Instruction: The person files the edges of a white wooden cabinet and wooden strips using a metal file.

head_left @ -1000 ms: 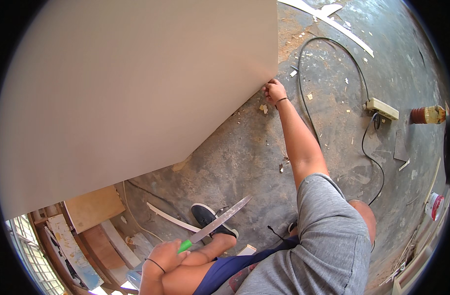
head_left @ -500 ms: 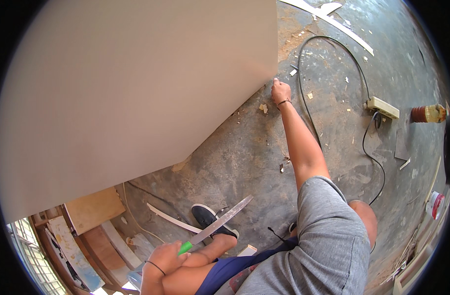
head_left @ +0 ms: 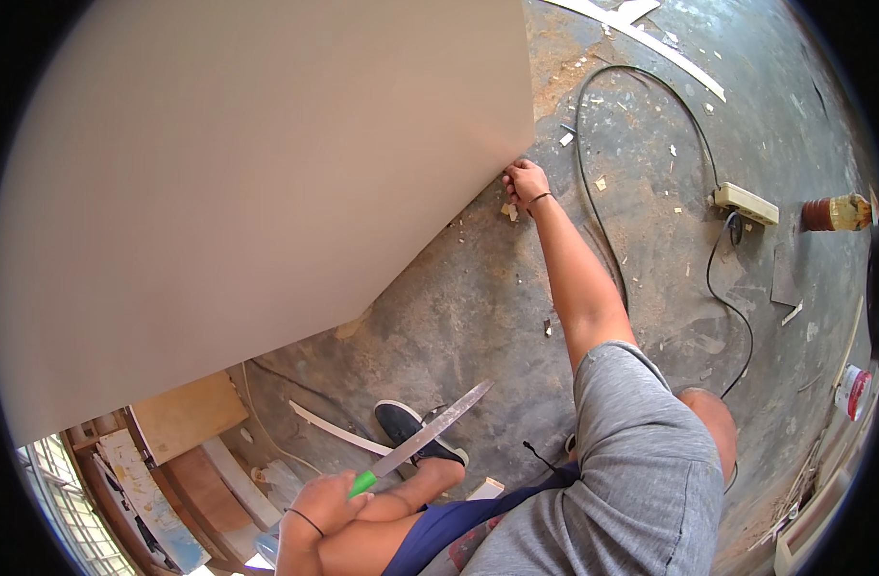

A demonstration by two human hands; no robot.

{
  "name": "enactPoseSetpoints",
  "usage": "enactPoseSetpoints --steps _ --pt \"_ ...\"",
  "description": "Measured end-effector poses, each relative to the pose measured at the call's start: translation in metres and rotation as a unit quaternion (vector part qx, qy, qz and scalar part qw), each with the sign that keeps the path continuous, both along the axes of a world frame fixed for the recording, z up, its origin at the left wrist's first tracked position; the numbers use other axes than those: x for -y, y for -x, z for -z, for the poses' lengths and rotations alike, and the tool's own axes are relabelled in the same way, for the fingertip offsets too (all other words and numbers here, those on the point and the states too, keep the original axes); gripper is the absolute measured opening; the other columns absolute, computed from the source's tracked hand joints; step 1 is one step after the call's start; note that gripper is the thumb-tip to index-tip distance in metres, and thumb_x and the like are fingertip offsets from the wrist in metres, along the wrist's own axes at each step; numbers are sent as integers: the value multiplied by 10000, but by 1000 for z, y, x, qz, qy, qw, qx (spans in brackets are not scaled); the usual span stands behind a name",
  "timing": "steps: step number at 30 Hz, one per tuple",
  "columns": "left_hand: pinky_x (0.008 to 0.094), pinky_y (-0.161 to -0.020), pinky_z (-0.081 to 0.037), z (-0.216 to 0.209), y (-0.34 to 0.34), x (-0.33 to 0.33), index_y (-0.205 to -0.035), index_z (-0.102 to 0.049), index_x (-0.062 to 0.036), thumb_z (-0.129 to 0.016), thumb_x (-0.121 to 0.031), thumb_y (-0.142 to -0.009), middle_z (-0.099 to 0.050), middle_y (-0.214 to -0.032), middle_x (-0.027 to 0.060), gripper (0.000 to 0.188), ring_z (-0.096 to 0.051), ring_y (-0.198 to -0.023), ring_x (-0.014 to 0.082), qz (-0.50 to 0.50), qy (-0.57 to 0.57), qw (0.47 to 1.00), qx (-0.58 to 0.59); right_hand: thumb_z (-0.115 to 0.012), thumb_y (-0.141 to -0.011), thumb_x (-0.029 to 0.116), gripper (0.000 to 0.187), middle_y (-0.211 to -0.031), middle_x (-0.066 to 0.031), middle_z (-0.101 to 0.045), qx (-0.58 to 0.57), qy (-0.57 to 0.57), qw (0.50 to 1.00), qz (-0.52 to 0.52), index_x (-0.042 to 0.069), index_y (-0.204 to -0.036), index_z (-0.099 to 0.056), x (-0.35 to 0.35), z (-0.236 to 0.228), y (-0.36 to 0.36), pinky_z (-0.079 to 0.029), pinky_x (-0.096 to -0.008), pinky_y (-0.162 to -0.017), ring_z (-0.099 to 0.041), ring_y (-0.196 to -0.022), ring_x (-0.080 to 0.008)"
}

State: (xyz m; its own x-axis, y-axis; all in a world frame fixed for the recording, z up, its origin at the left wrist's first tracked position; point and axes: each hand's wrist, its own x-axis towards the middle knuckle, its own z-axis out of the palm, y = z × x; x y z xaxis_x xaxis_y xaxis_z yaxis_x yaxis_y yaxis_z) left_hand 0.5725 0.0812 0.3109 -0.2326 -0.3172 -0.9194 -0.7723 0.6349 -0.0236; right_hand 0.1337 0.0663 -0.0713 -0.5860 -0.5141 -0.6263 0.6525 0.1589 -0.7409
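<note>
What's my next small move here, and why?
Perhaps slide your right hand a little along the edge of the beige panel: that hand sits at the edge, near a corner, and your left hand holds the green-handled flat-bladed tool clear of it.

Left hand [head_left: 322, 501] holding a long flat tool [head_left: 430, 429] by its green handle [head_left: 362, 483], right hand [head_left: 526, 182] at a big board [head_left: 295, 173], power strip [head_left: 746, 204] on gray floor [head_left: 458, 298]

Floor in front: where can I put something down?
The barest floor lies between the big board, the shoe and the right forearm. Inside the cable loop there's room too, among scattered scraps. It's crowded lower left, with jumbled boards, and around the green-handled blade in the left hand.
</note>
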Motion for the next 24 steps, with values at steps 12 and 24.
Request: enactPoseSetpoints --steps 12,24 --pt "455 -742 -442 1 -6 2 -982 -562 -35 -570 -392 -791 -603 -837 229 405 -572 -833 392 -8 -4 1000 -8 -444 -876 88 127 -659 9 -530 88 102 988 73 87 -964 -534 1 1 -2 -354 -232 -398 -450 -483 -75" --pt "459 -738 -441 0 -2 1 -974 -559 -27 -577 -381 -790 -599 -832 236 400 -571 -824 397 -11 -2 1000 -9 -444 -887 163 153 -667 -24 -578 -78 -135 987 29 80 -933 -564 7 0 8 -395 -278 -393 -533 -502 -121"
